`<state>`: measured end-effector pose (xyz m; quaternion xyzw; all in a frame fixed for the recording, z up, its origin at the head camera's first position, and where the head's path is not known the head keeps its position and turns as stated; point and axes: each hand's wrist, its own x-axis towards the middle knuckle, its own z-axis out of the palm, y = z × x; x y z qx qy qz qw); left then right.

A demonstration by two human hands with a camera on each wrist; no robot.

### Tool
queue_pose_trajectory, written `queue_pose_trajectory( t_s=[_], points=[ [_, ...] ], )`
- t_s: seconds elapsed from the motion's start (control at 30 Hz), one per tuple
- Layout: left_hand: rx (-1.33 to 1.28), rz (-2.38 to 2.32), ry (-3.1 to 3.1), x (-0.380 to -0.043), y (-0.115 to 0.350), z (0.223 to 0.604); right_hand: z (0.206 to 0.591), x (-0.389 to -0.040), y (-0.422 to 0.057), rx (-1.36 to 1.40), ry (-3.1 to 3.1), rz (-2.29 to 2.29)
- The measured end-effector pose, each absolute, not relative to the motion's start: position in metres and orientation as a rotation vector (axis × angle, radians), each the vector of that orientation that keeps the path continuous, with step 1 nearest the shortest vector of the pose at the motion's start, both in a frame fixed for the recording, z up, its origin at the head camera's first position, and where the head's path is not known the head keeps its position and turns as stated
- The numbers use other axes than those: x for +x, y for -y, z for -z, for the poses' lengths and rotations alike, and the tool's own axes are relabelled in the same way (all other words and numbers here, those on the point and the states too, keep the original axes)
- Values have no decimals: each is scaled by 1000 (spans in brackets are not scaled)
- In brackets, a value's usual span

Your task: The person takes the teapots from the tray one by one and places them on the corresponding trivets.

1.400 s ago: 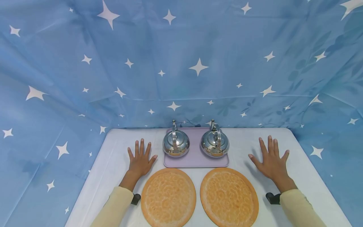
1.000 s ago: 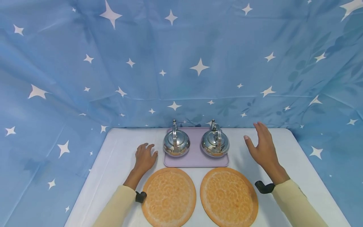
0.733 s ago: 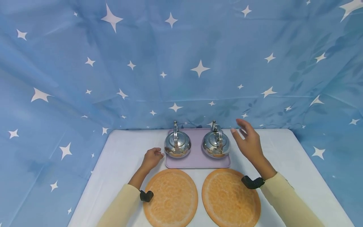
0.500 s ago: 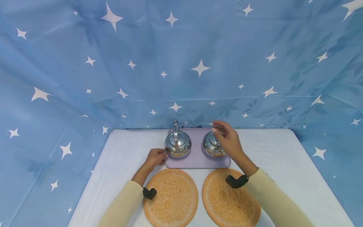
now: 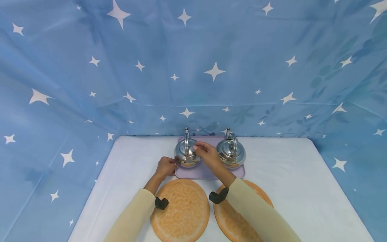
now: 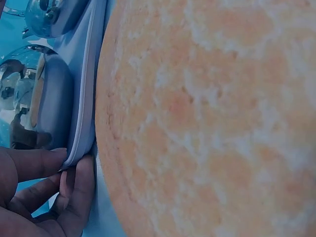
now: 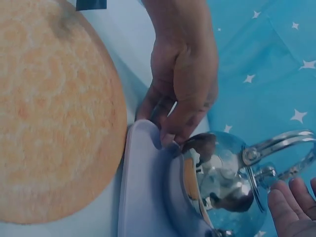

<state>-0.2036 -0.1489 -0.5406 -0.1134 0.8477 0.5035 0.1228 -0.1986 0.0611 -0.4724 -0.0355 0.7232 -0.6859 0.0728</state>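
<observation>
My left hand point(image 5: 165, 167) pinches the left front corner of a pale purple tray point(image 5: 208, 172), thumb on the rim and fingers underneath, as the left wrist view shows. On this tray stand two shiny steel kettles with arched handles. My right hand point(image 5: 209, 155) hovers at the right side of the left kettle point(image 5: 182, 158), its thumb and fingertips close to the lid and handle. In the right wrist view its loosely bent fingers point(image 7: 282, 205) are beside the lid knob, apart from the handle point(image 7: 276, 144). The right kettle point(image 5: 229, 158) stands behind my right wrist.
Two large round discs with a flatbread look lie in front of the tray: the left one point(image 5: 181, 211) under my left wrist's camera, the right one point(image 5: 231, 218) partly under my right sleeve. A blue star-patterned curtain point(image 5: 193, 67) rises behind the white table point(image 5: 302, 188).
From lying spread flat on the table, my left hand has moved right and taken hold of the tray's corner. My right hand has swung left, past the right kettle, to the left one.
</observation>
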Motion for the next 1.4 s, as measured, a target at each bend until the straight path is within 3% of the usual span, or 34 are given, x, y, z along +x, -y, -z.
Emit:
queue_pose_trajectory(
  t_s=[1.4],
  points=[
    [-275, -1484, -2484, -208, 149, 540, 465, -206, -34, -215, -2183, 2014]
  ],
)
